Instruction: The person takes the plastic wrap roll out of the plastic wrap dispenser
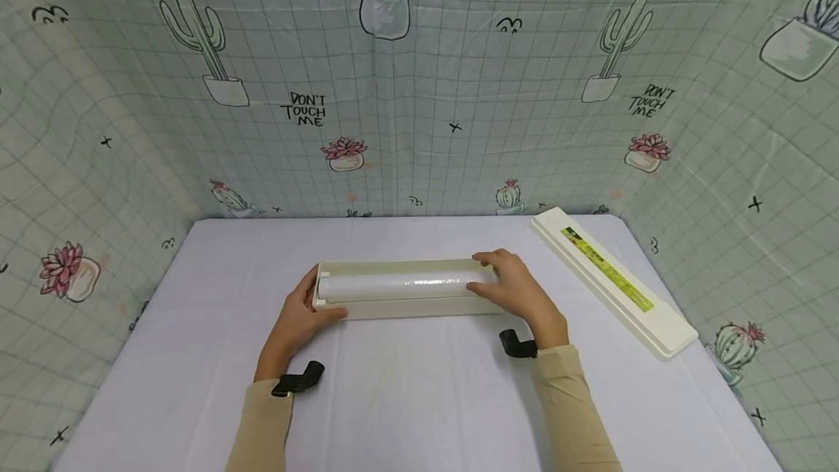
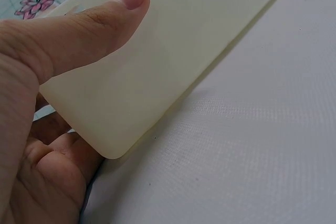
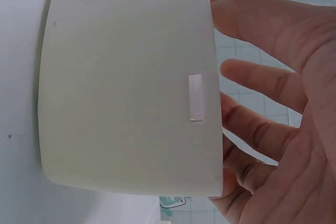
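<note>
A long cream-white box (image 1: 406, 309) lies open-topped across the table, with a glossy white roll of plastic wrap (image 1: 387, 285) inside. My left hand (image 1: 303, 319) grips the box's left end, its thumb on the front wall and the other fingers round the end. In the left wrist view the thumb (image 2: 100, 32) lies flat on the plain wall. My right hand (image 1: 518, 288) spans the roll's right end, thumb on the roll and index finger by the back rim. The right wrist view shows its fingers (image 3: 262, 80) bent behind the top rim; their tips are partly hidden.
A long white lid (image 1: 616, 275) with a yellow-green label lies slanted at the table's right side. White cloth covers the table (image 1: 406, 399). A printed cactus curtain (image 1: 419, 93) surrounds the back and sides. A black wrist mount sits on each forearm.
</note>
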A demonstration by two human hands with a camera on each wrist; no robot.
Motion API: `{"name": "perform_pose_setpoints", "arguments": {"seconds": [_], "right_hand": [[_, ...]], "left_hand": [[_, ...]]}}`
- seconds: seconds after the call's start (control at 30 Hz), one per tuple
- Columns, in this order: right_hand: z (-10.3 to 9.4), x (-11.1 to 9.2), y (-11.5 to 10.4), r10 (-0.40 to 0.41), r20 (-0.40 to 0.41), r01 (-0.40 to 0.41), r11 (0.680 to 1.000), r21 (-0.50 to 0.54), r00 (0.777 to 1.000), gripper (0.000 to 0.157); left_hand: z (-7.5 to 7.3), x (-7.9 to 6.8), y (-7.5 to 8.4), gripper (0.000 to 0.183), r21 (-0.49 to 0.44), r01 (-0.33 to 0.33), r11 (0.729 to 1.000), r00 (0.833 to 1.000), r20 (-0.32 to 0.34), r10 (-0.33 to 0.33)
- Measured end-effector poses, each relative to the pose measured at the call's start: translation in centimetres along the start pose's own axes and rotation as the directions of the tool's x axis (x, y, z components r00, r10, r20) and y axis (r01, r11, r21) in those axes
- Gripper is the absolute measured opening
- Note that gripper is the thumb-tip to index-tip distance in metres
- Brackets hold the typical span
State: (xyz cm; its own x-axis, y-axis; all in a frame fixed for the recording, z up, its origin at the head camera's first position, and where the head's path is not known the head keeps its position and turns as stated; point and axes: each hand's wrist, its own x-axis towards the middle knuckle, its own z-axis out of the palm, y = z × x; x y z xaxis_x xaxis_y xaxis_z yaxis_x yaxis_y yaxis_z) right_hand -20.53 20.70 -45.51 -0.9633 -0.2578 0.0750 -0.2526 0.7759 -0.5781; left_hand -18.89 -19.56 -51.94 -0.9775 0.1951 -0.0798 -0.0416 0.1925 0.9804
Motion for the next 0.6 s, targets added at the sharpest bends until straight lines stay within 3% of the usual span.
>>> {"name": "perform_pose_setpoints", "arguments": {"seconds": [0.6], "right_hand": [[0.73,0.06,-0.14,0.010,0.012,-0.009,0.999,-0.046,1.000,0.039]], "left_hand": [[-0.10,-0.02,-0.05,0.112,-0.016,-0.022,1.000,1.000,0.005,0.022]]}}
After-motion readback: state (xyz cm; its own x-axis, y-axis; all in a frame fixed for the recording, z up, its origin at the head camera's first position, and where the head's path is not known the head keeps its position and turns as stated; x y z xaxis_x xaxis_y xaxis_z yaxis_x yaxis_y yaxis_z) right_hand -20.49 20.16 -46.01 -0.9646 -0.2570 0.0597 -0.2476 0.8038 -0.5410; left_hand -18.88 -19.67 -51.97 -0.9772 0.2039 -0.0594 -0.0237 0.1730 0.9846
